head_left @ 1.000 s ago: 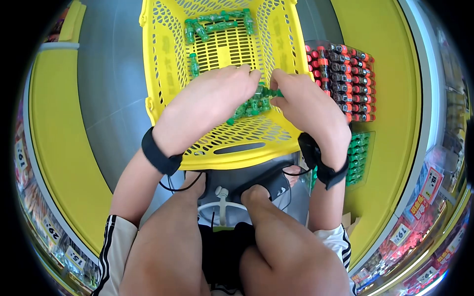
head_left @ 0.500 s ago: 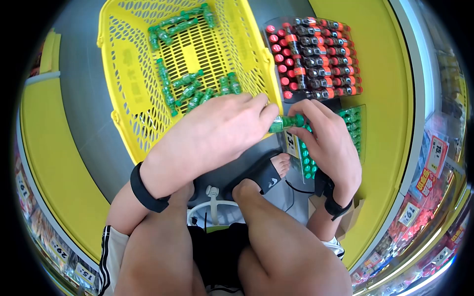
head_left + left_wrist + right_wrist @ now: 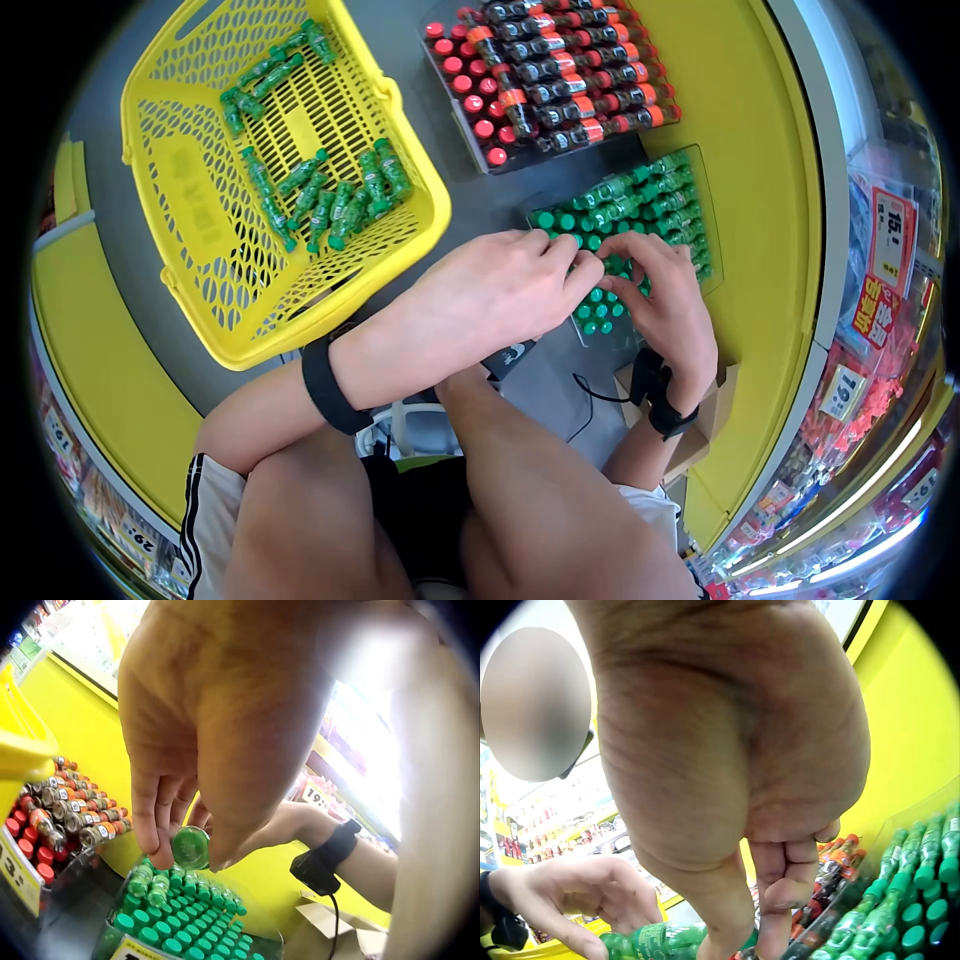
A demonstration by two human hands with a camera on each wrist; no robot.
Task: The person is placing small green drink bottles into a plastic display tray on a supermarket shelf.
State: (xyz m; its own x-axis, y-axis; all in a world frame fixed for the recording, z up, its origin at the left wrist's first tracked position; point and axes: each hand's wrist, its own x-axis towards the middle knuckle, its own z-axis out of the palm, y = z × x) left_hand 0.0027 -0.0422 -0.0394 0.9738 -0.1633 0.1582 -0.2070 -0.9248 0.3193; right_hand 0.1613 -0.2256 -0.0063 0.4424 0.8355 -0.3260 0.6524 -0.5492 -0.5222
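Observation:
Both hands are over the tray of small green bottles (image 3: 595,195). A small green plastic bottle (image 3: 667,939) lies sideways between the two hands. My left hand (image 3: 505,285) holds it by the base end, and the round bottle bottom (image 3: 190,848) shows between thumb and fingers in the left wrist view. With thumb and fingertips, my right hand (image 3: 662,298) pinches the cap end, which is mostly hidden by the fingers. In the head view the hands almost meet and cover the bottle.
At left stands a yellow basket (image 3: 430,215) with several green bottles (image 3: 372,180) lying on its floor. A tray of dark bottles with red caps (image 3: 545,75) is beyond the green ones. An open cardboard box (image 3: 715,405) sits below my right forearm. Shelves with price tags (image 3: 845,392) line the right.
Both hands have moved right, out of the basket to over the green bottle tray, with a green bottle between them. The head view has turned, so the basket now appears further left.

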